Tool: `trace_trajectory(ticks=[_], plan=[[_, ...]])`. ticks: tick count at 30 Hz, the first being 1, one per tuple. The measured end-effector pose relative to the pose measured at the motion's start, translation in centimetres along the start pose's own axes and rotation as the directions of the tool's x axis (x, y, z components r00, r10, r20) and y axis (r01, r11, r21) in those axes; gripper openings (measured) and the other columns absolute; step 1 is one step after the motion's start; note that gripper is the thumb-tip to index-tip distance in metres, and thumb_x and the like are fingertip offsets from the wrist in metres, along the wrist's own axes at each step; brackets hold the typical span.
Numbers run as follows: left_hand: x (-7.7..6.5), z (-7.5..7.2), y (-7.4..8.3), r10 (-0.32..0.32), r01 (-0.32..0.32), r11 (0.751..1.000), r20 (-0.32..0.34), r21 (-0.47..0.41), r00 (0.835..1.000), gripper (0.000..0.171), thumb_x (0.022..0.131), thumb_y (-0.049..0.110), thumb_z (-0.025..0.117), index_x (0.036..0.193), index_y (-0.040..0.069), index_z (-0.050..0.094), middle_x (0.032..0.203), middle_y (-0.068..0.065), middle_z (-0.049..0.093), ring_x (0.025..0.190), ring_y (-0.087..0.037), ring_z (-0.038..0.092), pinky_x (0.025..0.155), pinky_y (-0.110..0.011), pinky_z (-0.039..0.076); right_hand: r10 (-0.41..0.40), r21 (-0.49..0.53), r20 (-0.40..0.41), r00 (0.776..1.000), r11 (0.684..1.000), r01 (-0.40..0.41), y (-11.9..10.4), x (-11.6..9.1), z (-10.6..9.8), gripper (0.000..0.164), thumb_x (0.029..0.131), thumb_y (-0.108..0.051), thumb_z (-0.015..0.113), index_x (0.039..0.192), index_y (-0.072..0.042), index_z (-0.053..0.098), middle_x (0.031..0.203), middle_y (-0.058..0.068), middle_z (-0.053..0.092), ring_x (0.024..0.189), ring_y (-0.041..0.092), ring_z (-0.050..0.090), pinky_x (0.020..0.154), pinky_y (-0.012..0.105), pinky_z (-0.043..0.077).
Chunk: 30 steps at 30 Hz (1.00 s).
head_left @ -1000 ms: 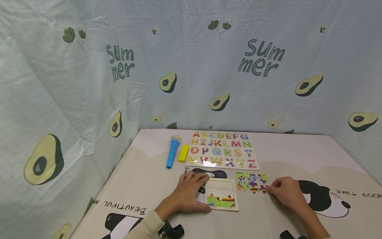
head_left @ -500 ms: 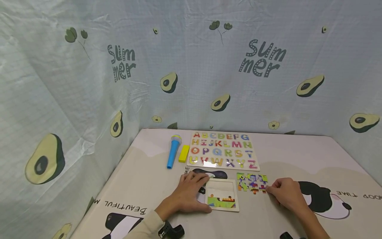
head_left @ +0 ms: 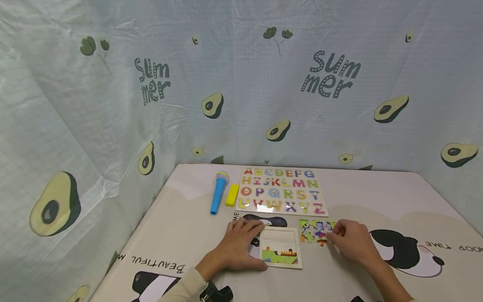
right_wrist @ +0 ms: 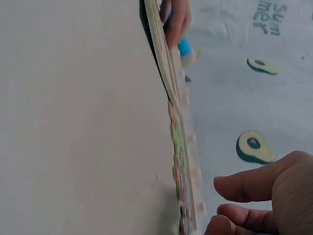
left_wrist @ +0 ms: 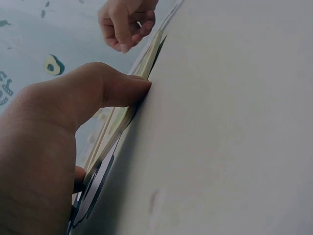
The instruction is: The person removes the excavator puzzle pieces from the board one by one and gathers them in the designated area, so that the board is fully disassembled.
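In the head view my left hand grips the left side of a small wooden puzzle tray, its thumb at the near edge and fingers at the far corner. Green picture pieces fill the tray's near part; the far part is bare. Right of the tray lies a group of colourful jigsaw pieces. My right hand is over that group's right side, hiding some pieces. In the right wrist view the right thumb and fingers are apart, with nothing seen between them, above the row of pieces.
Behind the tray lies an alphabet board with letter pieces. To its left are a yellow block and a blue toy microphone. A printed cloth hangs as a wall behind the table.
My right hand has shifted left and slightly away from me, from the group's near right corner to over its right-hand pieces. The left hand and the tray stay in place.
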<state>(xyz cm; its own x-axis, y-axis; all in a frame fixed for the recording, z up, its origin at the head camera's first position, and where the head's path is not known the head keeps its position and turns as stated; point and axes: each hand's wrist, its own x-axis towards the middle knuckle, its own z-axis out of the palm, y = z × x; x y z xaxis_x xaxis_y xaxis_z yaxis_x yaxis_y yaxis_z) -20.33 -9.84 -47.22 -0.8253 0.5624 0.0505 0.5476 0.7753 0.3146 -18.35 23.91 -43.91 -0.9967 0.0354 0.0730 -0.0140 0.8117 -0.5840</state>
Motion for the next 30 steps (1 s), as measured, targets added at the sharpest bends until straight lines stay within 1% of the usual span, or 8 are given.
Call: trace_trajectory(ticks=[5,9,12,15,19,21,24,30], plan=[[0.0,0.0,0.1,0.001,-0.001,1.000,-0.003,-0.006,1.000,0.099,0.072,0.078,0.067,0.154,0.027,0.044,0.155,0.009,0.042,0.125,-0.017,0.038,0.106,-0.052,0.030,-0.117,0.032,0.053,0.992,0.993,0.116,-3.5,0.1,1.8,0.014,0.083,-0.017,0.078,0.083,-0.010,0.066,0.068,-0.001,0.053,0.065,0.015,0.048,0.054,0.026,0.038],[0.1,0.1,0.1,0.010,-0.010,1.000,-0.006,-0.009,1.000,0.099,0.072,0.078,0.067,0.154,0.027,0.045,0.155,0.009,0.042,0.127,-0.018,0.039,0.106,-0.052,0.030,-0.163,0.056,0.140,0.977,0.986,0.157,-5.8,0.0,3.4,0.013,0.083,-0.016,0.080,0.087,-0.013,0.069,0.070,-0.003,0.054,0.066,0.014,0.049,0.057,0.026,0.040],[0.1,0.1,0.1,0.013,-0.013,1.000,-0.004,-0.004,1.000,0.099,0.072,0.078,0.067,0.154,0.027,0.046,0.155,0.009,0.043,0.128,-0.018,0.039,0.106,-0.052,0.030,-0.192,0.069,0.226,0.955,0.981,0.181,-7.1,-0.1,4.6,0.015,0.083,-0.019,0.082,0.090,-0.014,0.069,0.072,-0.004,0.056,0.068,0.014,0.050,0.060,0.027,0.041],[0.1,0.1,0.1,0.011,-0.011,1.000,0.001,0.003,1.000,0.099,0.072,0.079,0.066,0.154,0.027,0.046,0.155,0.009,0.043,0.127,-0.017,0.039,0.107,-0.052,0.030,-0.260,0.091,0.293,0.920,0.966,0.244,-8.1,-0.1,5.6,0.017,0.084,-0.021,0.082,0.093,-0.012,0.070,0.074,-0.005,0.056,0.070,0.014,0.051,0.062,0.028,0.042],[0.1,0.1,0.1,0.010,-0.010,1.000,0.001,0.004,1.000,0.099,0.072,0.079,0.065,0.154,0.027,0.045,0.155,0.009,0.043,0.127,-0.016,0.038,0.107,-0.052,0.029,-0.350,0.125,0.340,0.873,0.937,0.327,-9.0,0.0,6.8,0.019,0.084,-0.021,0.081,0.096,-0.010,0.072,0.077,-0.007,0.057,0.072,0.013,0.051,0.063,0.028,0.042],[0.1,0.0,0.0,0.012,-0.012,1.000,-0.001,0.002,1.000,0.099,0.072,0.079,0.065,0.154,0.027,0.045,0.155,0.009,0.043,0.127,-0.016,0.038,0.107,-0.052,0.029,-0.378,0.137,0.353,0.856,0.926,0.352,-9.4,0.0,7.2,0.019,0.083,-0.021,0.081,0.096,-0.010,0.072,0.078,-0.007,0.057,0.073,0.013,0.051,0.064,0.028,0.042],[0.0,0.0,0.0,0.017,-0.017,1.000,-0.004,0.000,1.000,0.099,0.072,0.078,0.066,0.154,0.026,0.045,0.155,0.009,0.043,0.127,-0.016,0.038,0.107,-0.053,0.028,-0.396,0.142,0.371,0.840,0.918,0.370,-9.9,-0.1,7.6,0.019,0.082,-0.020,0.082,0.095,-0.011,0.072,0.079,-0.007,0.057,0.073,0.012,0.051,0.065,0.029,0.042],[-0.2,-0.1,-0.1,0.018,-0.018,1.000,-0.014,-0.004,1.000,0.098,0.073,0.077,0.066,0.154,0.025,0.046,0.154,0.009,0.043,0.127,-0.016,0.038,0.106,-0.053,0.029,-0.398,0.122,0.404,0.824,0.916,0.382,-10.6,-0.4,7.9,0.018,0.082,-0.016,0.082,0.096,-0.013,0.071,0.085,-0.009,0.059,0.077,0.009,0.053,0.070,0.031,0.046]])
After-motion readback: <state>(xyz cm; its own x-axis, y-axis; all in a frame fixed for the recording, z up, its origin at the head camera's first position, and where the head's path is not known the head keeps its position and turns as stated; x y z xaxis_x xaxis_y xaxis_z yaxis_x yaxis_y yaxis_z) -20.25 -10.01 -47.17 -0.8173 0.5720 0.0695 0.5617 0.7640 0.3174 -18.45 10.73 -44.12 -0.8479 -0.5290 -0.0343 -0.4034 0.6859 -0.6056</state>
